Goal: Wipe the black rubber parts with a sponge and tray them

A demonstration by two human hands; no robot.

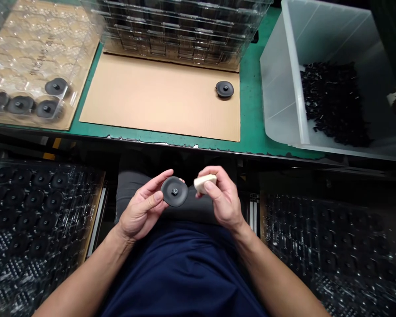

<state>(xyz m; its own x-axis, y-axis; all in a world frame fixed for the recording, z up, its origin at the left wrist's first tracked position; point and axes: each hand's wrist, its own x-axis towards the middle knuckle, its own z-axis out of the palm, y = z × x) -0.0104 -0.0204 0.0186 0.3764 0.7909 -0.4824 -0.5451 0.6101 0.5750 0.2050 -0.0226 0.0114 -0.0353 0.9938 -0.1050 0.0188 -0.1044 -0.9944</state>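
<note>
Nearer the person than the flat brown cardboard sheet (pixel 158 97), the left hand (pixel 141 211) has thumb and fingers clamped on a round black disc (pixel 168 200), and the right hand (pixel 225 198) pinches a cream block (pixel 203 181) between thumb and fingers. A similar black part (pixel 225 89) lies on the sheet's right end; left of the sheet sits a clear plastic tray (pixel 13 57), right of it a translucent plastic bin (pixel 279 92).
</note>
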